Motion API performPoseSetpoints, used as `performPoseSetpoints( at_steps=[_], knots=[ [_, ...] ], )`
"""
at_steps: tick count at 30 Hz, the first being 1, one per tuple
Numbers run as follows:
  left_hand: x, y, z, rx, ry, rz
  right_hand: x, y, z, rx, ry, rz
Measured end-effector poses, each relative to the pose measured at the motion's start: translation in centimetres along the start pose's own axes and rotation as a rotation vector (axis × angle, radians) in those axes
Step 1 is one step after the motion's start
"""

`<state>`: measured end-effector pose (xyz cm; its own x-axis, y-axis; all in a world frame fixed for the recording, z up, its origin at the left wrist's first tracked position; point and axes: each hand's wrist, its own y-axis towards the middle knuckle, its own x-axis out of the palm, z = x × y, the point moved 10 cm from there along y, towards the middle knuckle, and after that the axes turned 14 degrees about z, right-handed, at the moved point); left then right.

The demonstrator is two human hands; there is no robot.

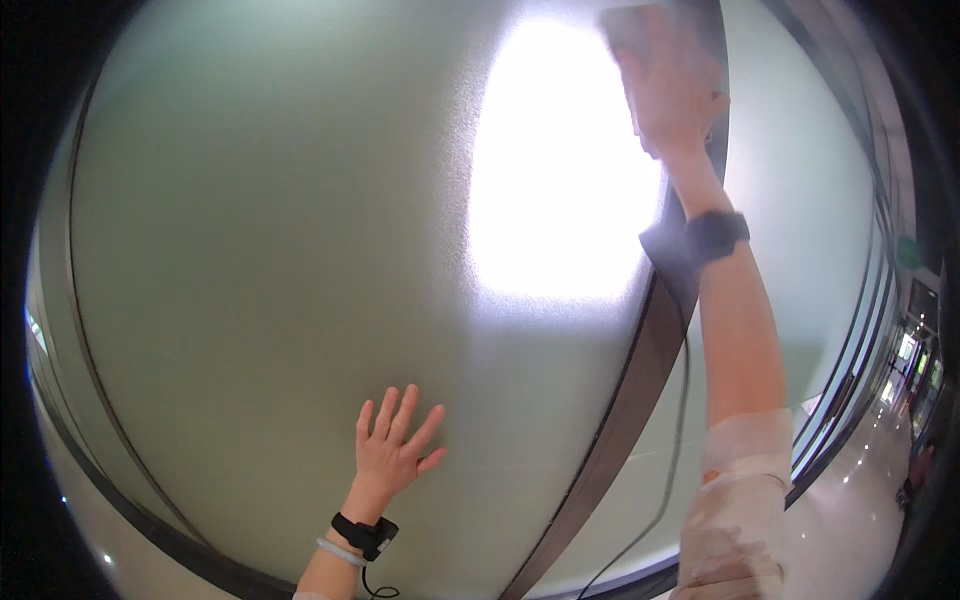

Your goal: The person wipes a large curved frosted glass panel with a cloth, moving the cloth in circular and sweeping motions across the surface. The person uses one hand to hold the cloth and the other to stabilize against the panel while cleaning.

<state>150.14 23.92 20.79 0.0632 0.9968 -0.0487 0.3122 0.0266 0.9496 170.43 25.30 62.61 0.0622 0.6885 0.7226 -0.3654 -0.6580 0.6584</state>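
Observation:
My left hand (394,454) lies with its fingers spread against a frosted glass panel (262,285), low and left of the middle. It holds nothing. My right hand (671,97), blurred, is raised at the upper right beside the dark metal frame (637,375) of the panel. Its fingers are over a dark, flat object (626,30) that is partly hidden; what it is cannot be told. Both wrists wear black bands with a small device, and a pale bracelet (341,552) sits below the left one.
A thin cable (682,405) hangs from the right wrist, and another loops below the left wrist. A bright light shines through or off the panel at the upper middle. Another frosted panel (795,285) stands right of the frame. Shiny floor (840,525) shows at the lower right.

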Motion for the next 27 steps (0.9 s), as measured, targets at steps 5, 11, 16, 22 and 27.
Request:
performPoseSetpoints(
  at_steps=[5, 11, 16, 22, 27],
  knots=[
    [0.8, -1.1, -1.5, -0.016, 0.008, -0.003, -1.7, -0.3, -8.7, 0.026, 0.2, -0.176],
    [2.2, -3.0, -4.3, -0.027, 0.002, -0.006, -14.3, -4.1, -19.6, -0.433, 1.02, -0.012],
    [2.3, -2.7, -4.1, -0.024, 0.01, 0.004, -2.1, 0.0, -10.7, -0.171, 0.441, -0.01],
    [2.3, -2.6, -4.1, -0.021, 0.007, 0.024, 3.8, 3.2, -6.0, 0.271, 0.2, -0.065],
    [1.7, -3.1, -5.7, -0.011, 0.042, 0.01, -9.7, 2.9, -21.4, -0.251, 0.83, -0.145]
  ],
)
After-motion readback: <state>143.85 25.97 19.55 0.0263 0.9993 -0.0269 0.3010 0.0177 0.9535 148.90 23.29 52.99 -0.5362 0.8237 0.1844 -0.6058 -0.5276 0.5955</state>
